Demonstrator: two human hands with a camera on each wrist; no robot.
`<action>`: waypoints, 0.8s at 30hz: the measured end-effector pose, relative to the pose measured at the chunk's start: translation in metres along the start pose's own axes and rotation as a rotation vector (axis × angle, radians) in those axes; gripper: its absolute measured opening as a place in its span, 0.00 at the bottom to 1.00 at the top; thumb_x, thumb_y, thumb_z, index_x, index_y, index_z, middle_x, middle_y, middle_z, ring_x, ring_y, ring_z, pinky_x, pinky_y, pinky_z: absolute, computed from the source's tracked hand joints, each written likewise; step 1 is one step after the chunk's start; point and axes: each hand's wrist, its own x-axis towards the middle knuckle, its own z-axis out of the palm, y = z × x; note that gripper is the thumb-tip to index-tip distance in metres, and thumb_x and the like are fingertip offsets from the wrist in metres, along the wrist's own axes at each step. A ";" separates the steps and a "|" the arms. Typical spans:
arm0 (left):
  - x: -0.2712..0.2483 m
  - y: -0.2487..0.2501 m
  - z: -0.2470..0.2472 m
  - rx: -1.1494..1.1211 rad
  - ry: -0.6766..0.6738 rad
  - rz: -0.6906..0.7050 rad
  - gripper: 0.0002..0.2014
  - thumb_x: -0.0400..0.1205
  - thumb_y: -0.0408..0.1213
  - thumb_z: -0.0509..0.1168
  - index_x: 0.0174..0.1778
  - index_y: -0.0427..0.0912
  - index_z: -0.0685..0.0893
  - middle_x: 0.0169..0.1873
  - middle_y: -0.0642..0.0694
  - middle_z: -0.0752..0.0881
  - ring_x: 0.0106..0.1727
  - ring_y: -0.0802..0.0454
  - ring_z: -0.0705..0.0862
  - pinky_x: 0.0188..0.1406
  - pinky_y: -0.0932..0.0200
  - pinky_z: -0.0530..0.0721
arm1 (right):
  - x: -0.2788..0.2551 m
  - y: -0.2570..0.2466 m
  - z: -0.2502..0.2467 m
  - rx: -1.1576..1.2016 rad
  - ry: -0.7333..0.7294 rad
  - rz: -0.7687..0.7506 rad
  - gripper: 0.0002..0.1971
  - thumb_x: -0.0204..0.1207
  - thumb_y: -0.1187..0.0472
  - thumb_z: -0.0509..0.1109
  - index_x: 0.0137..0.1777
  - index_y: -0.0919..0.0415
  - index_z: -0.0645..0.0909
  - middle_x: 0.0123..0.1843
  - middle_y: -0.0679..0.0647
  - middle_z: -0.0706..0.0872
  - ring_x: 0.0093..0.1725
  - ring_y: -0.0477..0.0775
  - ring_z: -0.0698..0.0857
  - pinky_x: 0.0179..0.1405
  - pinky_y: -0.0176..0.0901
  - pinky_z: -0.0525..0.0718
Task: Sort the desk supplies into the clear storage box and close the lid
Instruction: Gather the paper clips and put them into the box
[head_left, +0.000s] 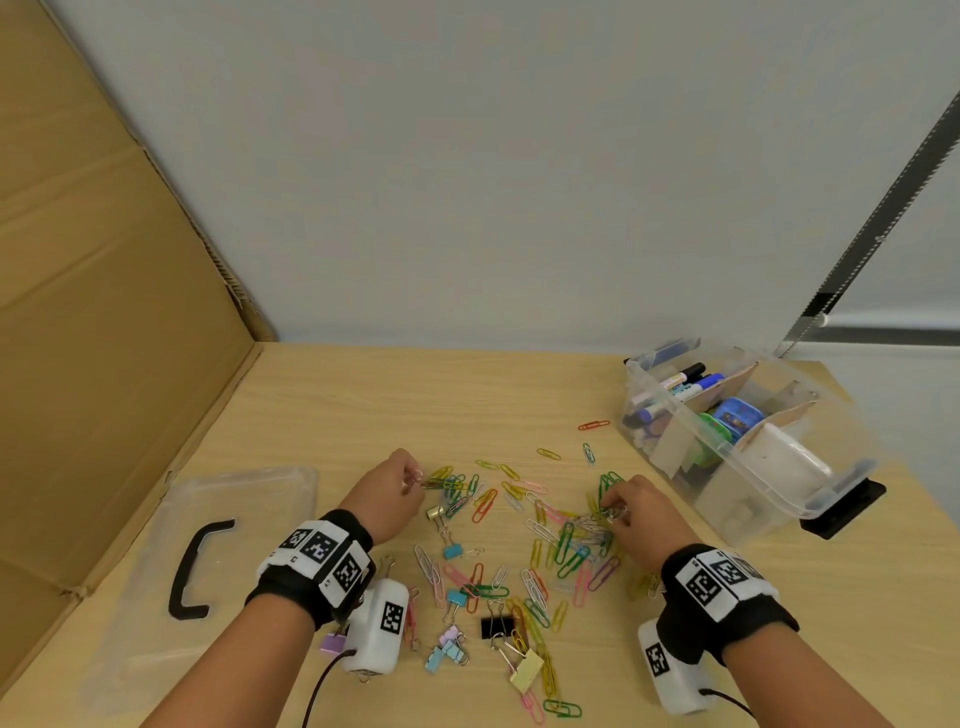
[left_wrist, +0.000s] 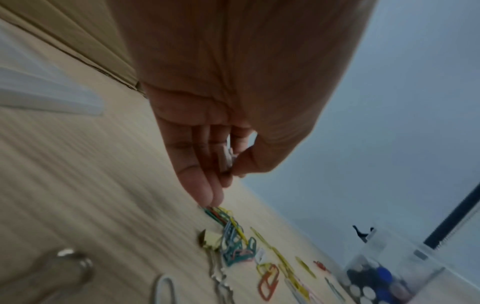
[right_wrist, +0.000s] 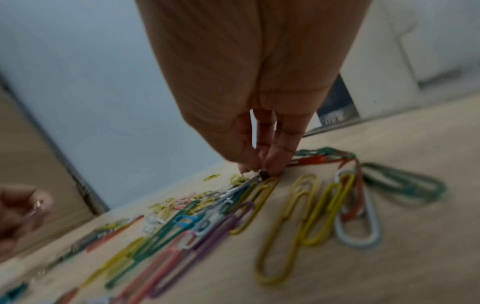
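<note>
Coloured paper clips (head_left: 561, 540) and several binder clips (head_left: 452, 551) lie scattered over the wooden desk (head_left: 337, 405). My left hand (head_left: 410, 480) pinches a pale paper clip (left_wrist: 227, 159) between thumb and fingers at the left end of the scatter. My right hand (head_left: 615, 506) is down in the pile; its fingertips (right_wrist: 270, 166) pinch a small bunch of clips (right_wrist: 249, 181). The clear storage box (head_left: 748, 467) stands open at the right with markers (head_left: 691, 379), a blue tin and a white item between cardboard dividers.
The clear lid (head_left: 223, 551) with its black handle (head_left: 195, 569) lies flat at the left. A cardboard wall (head_left: 104, 312) stands along the left side. A black binder clip (head_left: 496, 627) and pastel ones lie near the front edge.
</note>
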 end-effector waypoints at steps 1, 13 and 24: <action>0.001 0.002 0.002 0.028 -0.010 0.007 0.03 0.82 0.32 0.56 0.45 0.42 0.74 0.37 0.49 0.79 0.42 0.45 0.82 0.42 0.54 0.81 | 0.000 -0.001 -0.001 -0.023 -0.020 -0.014 0.13 0.74 0.72 0.65 0.54 0.58 0.81 0.50 0.50 0.75 0.46 0.48 0.75 0.46 0.34 0.71; 0.012 0.003 0.020 0.345 -0.108 -0.024 0.06 0.80 0.41 0.66 0.47 0.49 0.74 0.48 0.49 0.71 0.45 0.52 0.74 0.48 0.63 0.73 | -0.006 -0.010 -0.009 -0.054 -0.151 -0.036 0.13 0.71 0.69 0.66 0.50 0.50 0.74 0.46 0.49 0.76 0.44 0.48 0.76 0.36 0.30 0.71; 0.012 0.002 0.019 0.367 -0.104 -0.012 0.06 0.79 0.36 0.64 0.44 0.50 0.74 0.44 0.50 0.72 0.43 0.52 0.75 0.47 0.62 0.75 | -0.014 -0.002 -0.017 0.045 -0.070 0.002 0.13 0.71 0.59 0.72 0.52 0.47 0.73 0.42 0.49 0.80 0.44 0.51 0.79 0.40 0.38 0.75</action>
